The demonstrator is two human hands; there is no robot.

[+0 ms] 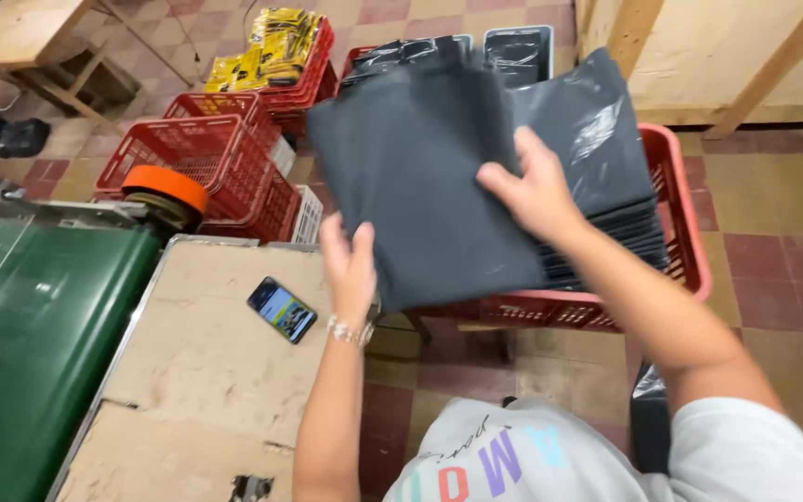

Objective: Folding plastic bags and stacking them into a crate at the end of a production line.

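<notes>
Left hand (349,270) pinches lower-left corner of flat dark grey plastic bag (420,177) | right hand (533,191) fingers spread flat on right edge | bag lifted above stack in red plastic crate (690,232), long axis away from body | phone (282,310) on worn table (206,363)

left hand (349,265) pinching, right hand (533,191) spread flat

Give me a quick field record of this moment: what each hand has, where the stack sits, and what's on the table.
left hand: grips the lower left corner of the dark grey bag
right hand: flat on the same bag, fingers spread
stack of bags: in the red crate, under the lifted bag
phone: screen lit, on the worn table
conveyor: green, left of the table
</notes>
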